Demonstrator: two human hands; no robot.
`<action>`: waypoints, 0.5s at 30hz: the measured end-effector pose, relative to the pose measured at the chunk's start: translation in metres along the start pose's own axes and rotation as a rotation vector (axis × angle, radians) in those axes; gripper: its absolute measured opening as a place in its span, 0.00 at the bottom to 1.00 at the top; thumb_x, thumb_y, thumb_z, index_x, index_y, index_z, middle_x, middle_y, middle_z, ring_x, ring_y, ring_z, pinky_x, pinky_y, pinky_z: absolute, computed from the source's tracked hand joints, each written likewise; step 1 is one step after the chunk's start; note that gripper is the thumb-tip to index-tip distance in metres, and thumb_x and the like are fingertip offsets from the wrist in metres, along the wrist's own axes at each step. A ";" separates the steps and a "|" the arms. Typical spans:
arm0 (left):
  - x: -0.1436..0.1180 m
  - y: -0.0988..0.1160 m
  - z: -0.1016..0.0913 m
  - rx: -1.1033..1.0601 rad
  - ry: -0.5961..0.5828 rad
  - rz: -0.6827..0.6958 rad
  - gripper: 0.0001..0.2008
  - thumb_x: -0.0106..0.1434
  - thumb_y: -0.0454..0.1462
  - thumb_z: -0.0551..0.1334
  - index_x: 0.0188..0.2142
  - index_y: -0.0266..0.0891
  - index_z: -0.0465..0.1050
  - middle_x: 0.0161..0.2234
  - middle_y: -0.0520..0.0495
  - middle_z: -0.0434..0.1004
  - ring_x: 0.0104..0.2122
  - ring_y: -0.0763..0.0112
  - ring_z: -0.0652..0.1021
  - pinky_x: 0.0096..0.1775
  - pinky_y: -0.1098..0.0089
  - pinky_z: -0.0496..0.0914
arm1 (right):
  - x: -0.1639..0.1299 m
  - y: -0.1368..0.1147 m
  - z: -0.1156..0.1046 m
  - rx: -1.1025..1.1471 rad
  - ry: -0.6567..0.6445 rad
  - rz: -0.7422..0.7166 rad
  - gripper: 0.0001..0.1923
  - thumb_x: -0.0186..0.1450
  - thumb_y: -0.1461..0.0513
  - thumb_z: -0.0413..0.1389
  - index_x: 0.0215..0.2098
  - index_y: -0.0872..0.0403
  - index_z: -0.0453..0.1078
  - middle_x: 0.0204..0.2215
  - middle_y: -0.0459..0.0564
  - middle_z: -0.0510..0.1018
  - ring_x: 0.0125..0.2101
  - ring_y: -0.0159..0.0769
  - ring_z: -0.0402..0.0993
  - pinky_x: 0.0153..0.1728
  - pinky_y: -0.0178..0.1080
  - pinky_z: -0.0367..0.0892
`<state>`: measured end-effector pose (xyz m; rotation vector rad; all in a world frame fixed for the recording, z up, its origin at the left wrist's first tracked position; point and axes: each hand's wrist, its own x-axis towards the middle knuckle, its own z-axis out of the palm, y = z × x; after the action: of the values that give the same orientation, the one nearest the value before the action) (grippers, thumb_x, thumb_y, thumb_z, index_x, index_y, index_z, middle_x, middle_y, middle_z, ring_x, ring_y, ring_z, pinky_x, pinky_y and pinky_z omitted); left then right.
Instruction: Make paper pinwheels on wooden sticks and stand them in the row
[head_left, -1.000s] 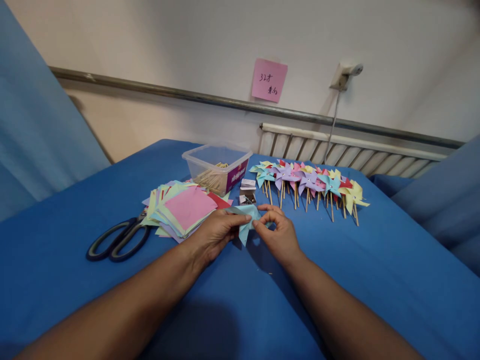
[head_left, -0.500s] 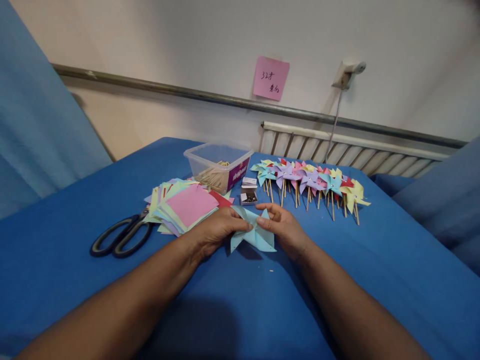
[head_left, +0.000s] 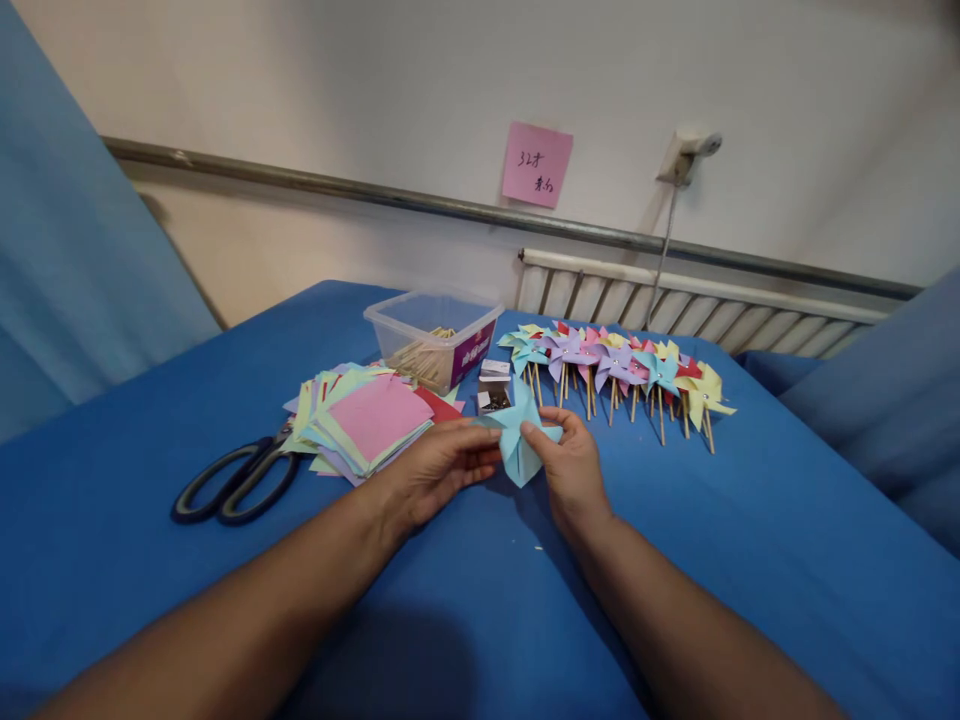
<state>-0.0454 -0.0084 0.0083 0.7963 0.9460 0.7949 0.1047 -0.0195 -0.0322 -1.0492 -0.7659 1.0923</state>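
Note:
A light blue paper pinwheel [head_left: 519,440] is held up over the table, its vanes folded in toward the middle. My right hand [head_left: 574,465] grips it from the right, thumb pressed on the centre and fingers behind. On the left side, my left hand [head_left: 442,465] pinches a vane between thumb and forefinger, with the other fingers loosely stretched below. Just behind the pinwheel stands a small open box [head_left: 493,397] of metal fasteners, partly covered by a vane. A stack of coloured paper squares [head_left: 379,415] lies beyond my left wrist.
Black-handled scissors [head_left: 236,482] lie at the left, blades under the paper. A clear plastic tub [head_left: 409,318] of wooden sticks stands at the back. Finished pinwheels [head_left: 615,365] on sticks lie in a row at the right. The blue tablecloth [head_left: 480,620] carries tiny paper scraps.
The pinwheel has been turned and tilted up, its face now toward me. My right thumb has moved onto its centre, while my left thumb has shifted from the centre to a left vane.

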 end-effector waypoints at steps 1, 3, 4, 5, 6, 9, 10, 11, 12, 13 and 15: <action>0.000 -0.001 0.002 -0.054 -0.022 -0.018 0.08 0.51 0.36 0.69 0.31 0.38 0.75 0.31 0.48 0.78 0.32 0.70 0.77 0.36 0.71 0.68 | 0.000 0.002 0.001 0.010 0.053 -0.016 0.23 0.50 0.58 0.67 0.41 0.53 0.66 0.30 0.43 0.76 0.23 0.30 0.73 0.27 0.36 0.70; 0.000 -0.003 0.005 -0.116 -0.042 -0.030 0.08 0.50 0.36 0.69 0.31 0.38 0.75 0.31 0.47 0.78 0.33 0.70 0.77 0.38 0.70 0.69 | 0.000 0.006 0.002 0.022 0.109 -0.019 0.24 0.50 0.58 0.66 0.43 0.53 0.65 0.31 0.44 0.77 0.25 0.31 0.74 0.28 0.36 0.71; 0.000 -0.004 0.007 -0.127 -0.035 -0.020 0.08 0.50 0.36 0.70 0.30 0.38 0.74 0.31 0.48 0.78 0.33 0.70 0.77 0.38 0.70 0.69 | 0.000 0.007 0.003 0.029 0.121 -0.013 0.25 0.50 0.58 0.66 0.43 0.53 0.65 0.31 0.45 0.77 0.25 0.32 0.74 0.29 0.37 0.71; -0.001 -0.006 0.009 -0.130 -0.022 -0.005 0.08 0.49 0.35 0.70 0.28 0.38 0.74 0.29 0.48 0.78 0.32 0.70 0.77 0.38 0.70 0.69 | 0.000 0.008 0.004 0.037 0.124 -0.006 0.26 0.50 0.58 0.67 0.44 0.53 0.65 0.31 0.45 0.77 0.25 0.32 0.75 0.29 0.37 0.71; -0.001 -0.007 0.010 -0.128 -0.008 0.011 0.08 0.49 0.35 0.70 0.27 0.38 0.73 0.29 0.49 0.78 0.31 0.70 0.77 0.38 0.70 0.69 | -0.001 0.009 0.005 0.044 0.119 0.002 0.26 0.50 0.58 0.67 0.44 0.53 0.64 0.31 0.45 0.77 0.26 0.33 0.75 0.30 0.38 0.71; 0.000 -0.010 0.012 -0.093 0.014 0.042 0.07 0.50 0.34 0.70 0.29 0.37 0.75 0.30 0.48 0.78 0.30 0.70 0.77 0.37 0.69 0.70 | -0.004 0.009 0.008 0.078 0.077 0.030 0.26 0.50 0.58 0.67 0.44 0.53 0.64 0.31 0.45 0.77 0.25 0.33 0.75 0.29 0.38 0.72; 0.000 -0.011 0.012 -0.079 0.017 0.050 0.07 0.50 0.34 0.70 0.30 0.37 0.76 0.31 0.47 0.79 0.30 0.70 0.77 0.37 0.69 0.70 | -0.006 0.009 0.009 0.091 0.060 0.041 0.26 0.50 0.58 0.67 0.44 0.53 0.64 0.30 0.45 0.77 0.24 0.32 0.75 0.28 0.37 0.72; 0.000 -0.011 0.012 -0.067 0.019 0.059 0.08 0.50 0.34 0.69 0.32 0.37 0.77 0.32 0.47 0.79 0.30 0.70 0.77 0.37 0.69 0.70 | -0.007 0.008 0.010 0.102 0.047 0.049 0.26 0.50 0.58 0.67 0.43 0.52 0.63 0.30 0.44 0.77 0.23 0.32 0.75 0.28 0.37 0.72; 0.000 -0.011 0.011 -0.057 0.022 0.070 0.09 0.50 0.35 0.69 0.33 0.37 0.77 0.32 0.47 0.79 0.31 0.70 0.77 0.37 0.69 0.70 | -0.008 0.007 0.010 0.109 0.036 0.055 0.26 0.50 0.58 0.67 0.43 0.52 0.63 0.30 0.44 0.77 0.23 0.31 0.75 0.27 0.37 0.71; 0.000 -0.011 0.011 -0.053 0.024 0.082 0.09 0.50 0.35 0.69 0.34 0.38 0.78 0.33 0.47 0.80 0.31 0.69 0.77 0.38 0.69 0.70 | -0.009 0.006 0.010 0.113 0.027 0.062 0.25 0.50 0.59 0.67 0.43 0.52 0.63 0.30 0.44 0.77 0.22 0.31 0.74 0.27 0.36 0.71; 0.000 -0.011 0.010 -0.044 0.031 0.099 0.10 0.49 0.35 0.70 0.34 0.38 0.78 0.32 0.47 0.80 0.32 0.68 0.77 0.37 0.68 0.70 | -0.011 0.005 0.011 0.122 0.009 0.075 0.25 0.50 0.59 0.67 0.42 0.52 0.64 0.29 0.43 0.77 0.22 0.31 0.74 0.26 0.36 0.71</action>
<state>-0.0337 -0.0160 0.0023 0.7988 0.9187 0.9131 0.0901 -0.0260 -0.0336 -0.9849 -0.6487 1.1832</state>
